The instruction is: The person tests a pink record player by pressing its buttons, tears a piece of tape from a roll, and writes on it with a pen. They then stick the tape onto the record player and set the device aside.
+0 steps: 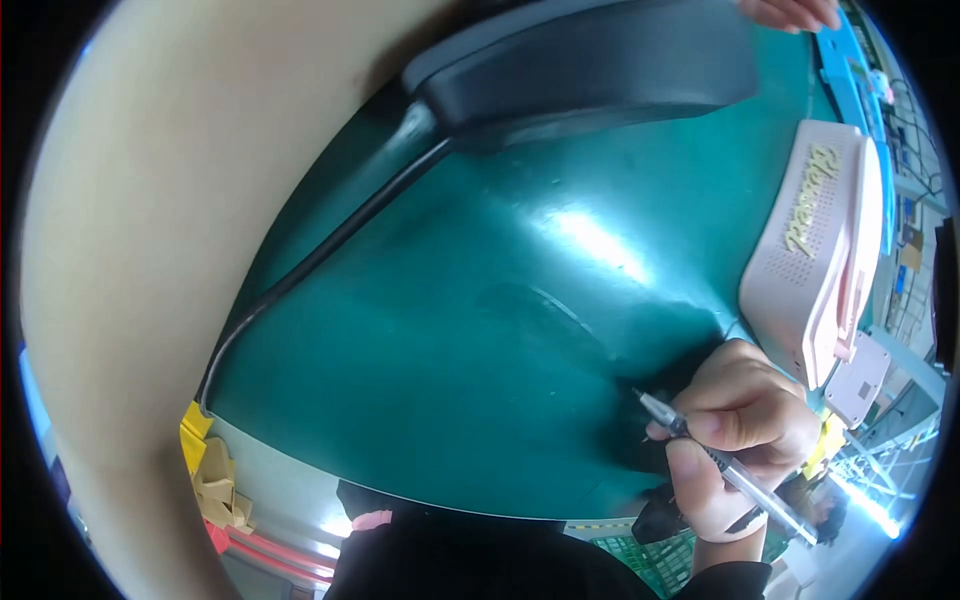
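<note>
My right hand pinches a clear-barrelled pen between thumb and fingers. The pen tip points up and left, close over the green table mat; contact is uncertain. A large bare forearm, apparently my left, fills the left side very near the camera. Its hand is not clearly visible. Beside the forearm's upper end is a black plastic device with a black cable running down to the table edge. A few fingertips show at the top right; whose they are is unclear.
A pale pink perforated box with raised gold lettering stands right of my right hand. Near it are a small pale device and a blue plastic piece. Cardboard pieces and a green crate lie below the table edge.
</note>
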The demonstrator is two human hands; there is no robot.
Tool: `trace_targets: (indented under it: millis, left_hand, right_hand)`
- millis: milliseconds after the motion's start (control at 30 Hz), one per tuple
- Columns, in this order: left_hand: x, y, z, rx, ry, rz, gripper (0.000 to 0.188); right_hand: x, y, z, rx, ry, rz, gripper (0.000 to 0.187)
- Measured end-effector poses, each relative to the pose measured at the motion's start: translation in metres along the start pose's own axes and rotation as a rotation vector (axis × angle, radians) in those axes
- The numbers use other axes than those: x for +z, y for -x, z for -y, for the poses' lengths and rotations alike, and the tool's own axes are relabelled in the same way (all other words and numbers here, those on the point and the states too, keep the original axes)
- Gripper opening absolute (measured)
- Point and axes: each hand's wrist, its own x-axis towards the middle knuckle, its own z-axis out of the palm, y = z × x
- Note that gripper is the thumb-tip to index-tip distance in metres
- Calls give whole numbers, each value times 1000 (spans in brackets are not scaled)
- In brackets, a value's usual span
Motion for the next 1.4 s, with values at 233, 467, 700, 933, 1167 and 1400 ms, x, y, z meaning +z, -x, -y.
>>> trace_targets:
  millis: [233, 467, 700, 933, 1167, 1400]
  left_hand:
    - [-4, 1, -11, -179, 130, 19, 20]
    - [-2, 1, -14, -225, 140, 16, 27]
    - [1, 2, -16, -223, 120, -22, 30]
    - [-4, -2, -10, -250, 187, -69, 30]
    - [-6, -3, -10, -107, 163, 147, 29]
    - [0, 1, -14, -200, 136, 4, 28]
  right_hand:
    - [0, 3, 5, 101, -432, -147, 15]
    - [-17, 6, -4, 49, -321, -6, 15]
    - [-10, 2, -7, -101, -212, 43, 14]
    - [-6, 4, -8, -91, -213, -38, 20]
    - [-3, 2, -8, -135, -83, -50, 17]
    - [-6, 3, -8, -134, -102, -34, 16]
